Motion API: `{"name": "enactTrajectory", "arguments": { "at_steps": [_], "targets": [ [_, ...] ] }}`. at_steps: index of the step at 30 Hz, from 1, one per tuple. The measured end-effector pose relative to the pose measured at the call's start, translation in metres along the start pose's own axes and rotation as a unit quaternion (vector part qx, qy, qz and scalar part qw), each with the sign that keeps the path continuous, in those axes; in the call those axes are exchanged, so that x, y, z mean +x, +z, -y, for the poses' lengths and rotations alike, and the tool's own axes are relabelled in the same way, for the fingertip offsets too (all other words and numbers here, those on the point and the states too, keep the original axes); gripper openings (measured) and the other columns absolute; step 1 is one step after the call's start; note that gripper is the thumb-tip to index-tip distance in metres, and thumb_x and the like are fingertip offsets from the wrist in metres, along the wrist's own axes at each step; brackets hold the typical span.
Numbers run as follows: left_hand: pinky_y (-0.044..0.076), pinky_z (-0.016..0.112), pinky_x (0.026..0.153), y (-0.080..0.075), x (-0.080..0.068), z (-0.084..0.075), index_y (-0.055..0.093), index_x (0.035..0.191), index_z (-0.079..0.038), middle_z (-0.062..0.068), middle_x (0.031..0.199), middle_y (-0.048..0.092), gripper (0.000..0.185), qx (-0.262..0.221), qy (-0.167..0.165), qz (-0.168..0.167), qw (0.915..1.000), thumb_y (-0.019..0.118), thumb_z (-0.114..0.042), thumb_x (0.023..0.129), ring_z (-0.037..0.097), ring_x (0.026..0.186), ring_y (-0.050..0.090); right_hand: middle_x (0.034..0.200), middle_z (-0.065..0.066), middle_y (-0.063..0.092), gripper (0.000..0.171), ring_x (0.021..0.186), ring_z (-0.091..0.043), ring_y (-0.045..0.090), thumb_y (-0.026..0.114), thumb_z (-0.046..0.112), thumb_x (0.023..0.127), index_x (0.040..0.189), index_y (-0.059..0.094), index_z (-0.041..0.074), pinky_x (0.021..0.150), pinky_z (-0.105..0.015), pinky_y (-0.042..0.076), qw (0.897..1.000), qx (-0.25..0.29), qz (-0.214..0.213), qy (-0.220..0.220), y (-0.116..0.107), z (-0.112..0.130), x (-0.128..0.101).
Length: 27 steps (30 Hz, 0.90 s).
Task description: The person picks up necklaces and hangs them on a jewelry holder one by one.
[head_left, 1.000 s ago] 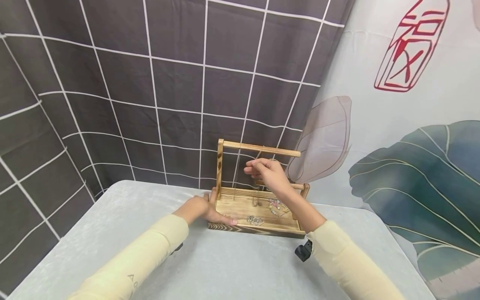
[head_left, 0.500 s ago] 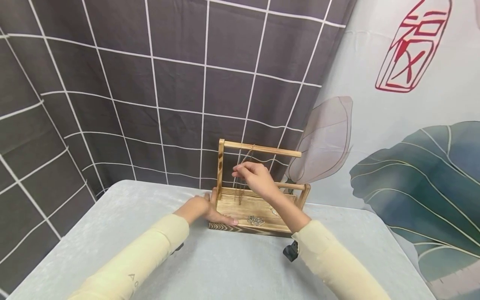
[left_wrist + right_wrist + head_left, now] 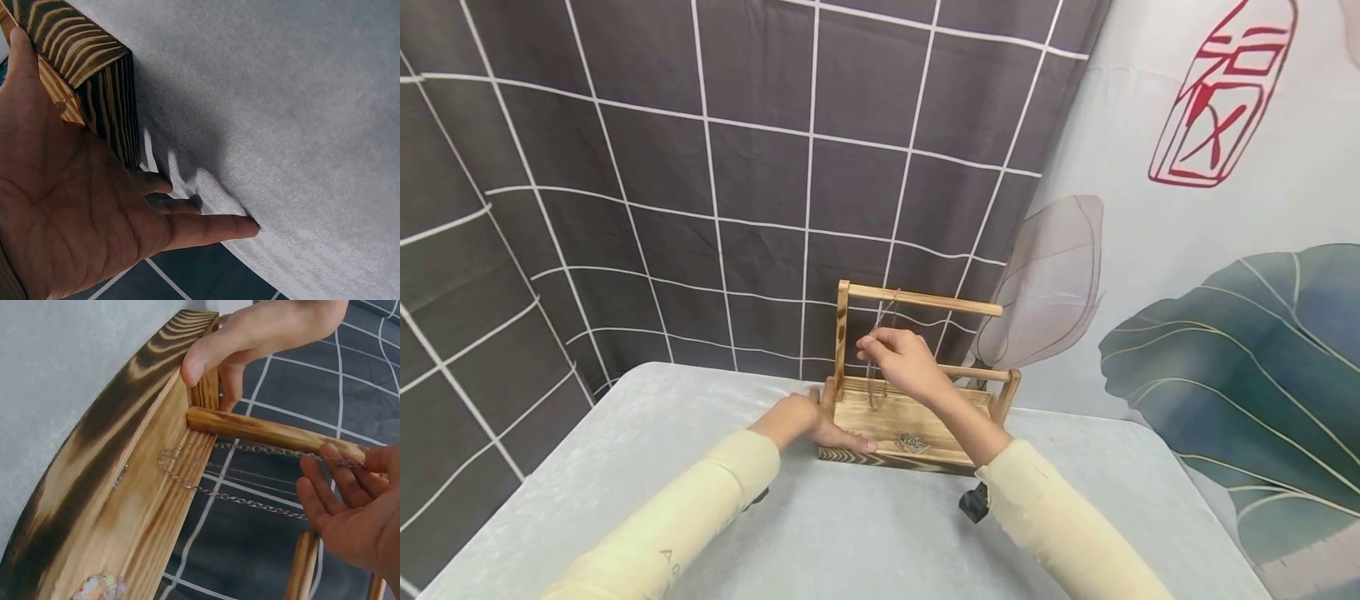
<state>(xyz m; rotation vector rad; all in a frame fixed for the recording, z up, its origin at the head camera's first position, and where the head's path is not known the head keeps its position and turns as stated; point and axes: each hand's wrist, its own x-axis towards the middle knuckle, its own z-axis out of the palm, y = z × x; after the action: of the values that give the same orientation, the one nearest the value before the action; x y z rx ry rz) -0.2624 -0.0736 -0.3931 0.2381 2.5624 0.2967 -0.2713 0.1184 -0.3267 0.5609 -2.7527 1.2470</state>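
Bearing the rack (image 3: 917, 412), pale cloth (image 3: 880, 533) fronts gridded curtain (image 3: 760, 167).

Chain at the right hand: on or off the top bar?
On. The head view shows the chain looped over the top bar; the right hand pinches one strand.

A silver chain (image 3: 262, 449) hangs looped from the wooden rack (image 3: 917, 414).

Left hand (image 3: 808, 421) spread, thumb (image 3: 22, 59) well apart from its straight fingers (image 3: 206, 229), right hand (image 3: 906, 362) raised, pinching at its fingertips (image 3: 329, 452)
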Motion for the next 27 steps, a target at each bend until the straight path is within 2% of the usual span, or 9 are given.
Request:
{"name": "enactTrajectory", "arguments": {
  "at_steps": [6, 12, 15, 17, 19, 21, 23, 27],
  "targets": [
    [0.028, 0.067, 0.141, -0.003, -0.011, -0.003, -0.008, 0.181, -0.005, 0.032, 0.187, 0.012, 0.149, 0.004, 0.007, -0.002, 1.0000, 0.067, -0.094, 0.086, 0.061, 0.172, 0.017, 0.113, -0.007, 0.088, 0.035, 0.118, -0.030, 0.083, 0.059, 0.032, 0.113, 0.124, 0.083, 0.010, 0.101, -0.051, 0.067, 0.999, -0.018, -0.036, 0.032, -0.020, -0.001, -0.008],
    [0.027, 0.064, 0.143, -0.001, -0.002, 0.001, -0.007, 0.181, -0.004, 0.032, 0.187, 0.012, 0.153, 0.000, 0.000, -0.005, 1.0000, 0.067, -0.097, 0.084, 0.060, 0.172, 0.018, 0.125, -0.010, 0.087, 0.037, 0.122, -0.034, 0.082, 0.063, 0.034, 0.110, 0.131, 0.082, 0.010, 0.105, -0.054, 0.067, 0.996, -0.059, -0.051, 0.050, -0.030, -0.002, -0.011],
    [0.025, 0.062, 0.144, 0.000, -0.001, 0.001, -0.007, 0.181, -0.005, 0.031, 0.188, 0.012, 0.154, -0.006, -0.001, -0.006, 1.0000, 0.067, -0.097, 0.083, 0.059, 0.172, 0.017, 0.121, -0.011, 0.087, 0.038, 0.112, -0.033, 0.084, 0.061, 0.031, 0.110, 0.132, 0.081, 0.008, 0.097, -0.053, 0.069, 0.994, -0.077, -0.068, 0.043, -0.033, -0.001, -0.014],
    [0.024, 0.062, 0.144, 0.000, -0.002, 0.000, -0.007, 0.181, -0.005, 0.032, 0.187, 0.012, 0.154, -0.012, 0.001, -0.008, 0.9999, 0.068, -0.097, 0.083, 0.059, 0.173, 0.017, 0.113, -0.009, 0.087, 0.035, 0.097, -0.030, 0.085, 0.062, 0.029, 0.108, 0.130, 0.081, 0.008, 0.088, -0.049, 0.070, 0.991, -0.082, -0.098, 0.026, -0.034, 0.002, -0.015],
    [0.024, 0.063, 0.144, -0.002, -0.007, -0.001, -0.006, 0.181, -0.004, 0.033, 0.187, 0.012, 0.152, -0.015, 0.005, -0.007, 0.9998, 0.069, -0.095, 0.085, 0.060, 0.172, 0.017, 0.107, -0.009, 0.087, 0.030, 0.089, -0.028, 0.083, 0.064, 0.023, 0.107, 0.125, 0.082, 0.006, 0.083, -0.046, 0.068, 0.985, -0.096, -0.144, -0.011, -0.036, 0.006, -0.014],
    [0.024, 0.063, 0.144, -0.002, -0.007, -0.002, -0.006, 0.181, -0.004, 0.033, 0.187, 0.012, 0.151, -0.012, 0.006, -0.005, 0.9999, 0.068, -0.095, 0.085, 0.060, 0.172, 0.017, 0.106, -0.012, 0.086, 0.025, 0.090, -0.031, 0.080, 0.069, 0.018, 0.106, 0.120, 0.083, 0.004, 0.084, -0.048, 0.066, 0.975, -0.107, -0.188, -0.058, -0.038, 0.010, -0.012],
    [0.025, 0.064, 0.143, -0.003, -0.008, -0.001, -0.006, 0.180, -0.004, 0.033, 0.187, 0.012, 0.150, -0.011, 0.008, -0.007, 0.9999, 0.069, -0.094, 0.086, 0.060, 0.172, 0.018, 0.109, -0.014, 0.086, 0.020, 0.100, -0.034, 0.076, 0.073, 0.015, 0.106, 0.117, 0.084, 0.004, 0.090, -0.049, 0.062, 0.960, -0.132, -0.223, -0.106, -0.040, 0.014, -0.007],
    [0.027, 0.064, 0.143, -0.003, -0.008, -0.001, -0.007, 0.180, -0.005, 0.033, 0.187, 0.012, 0.149, -0.006, 0.008, -0.006, 0.9999, 0.068, -0.094, 0.087, 0.059, 0.172, 0.019, 0.116, -0.018, 0.084, 0.018, 0.110, -0.041, 0.068, 0.076, 0.014, 0.107, 0.117, 0.085, 0.002, 0.097, -0.054, 0.058, 0.942, -0.174, -0.228, -0.172, -0.043, 0.017, 0.004]
  ]
}}
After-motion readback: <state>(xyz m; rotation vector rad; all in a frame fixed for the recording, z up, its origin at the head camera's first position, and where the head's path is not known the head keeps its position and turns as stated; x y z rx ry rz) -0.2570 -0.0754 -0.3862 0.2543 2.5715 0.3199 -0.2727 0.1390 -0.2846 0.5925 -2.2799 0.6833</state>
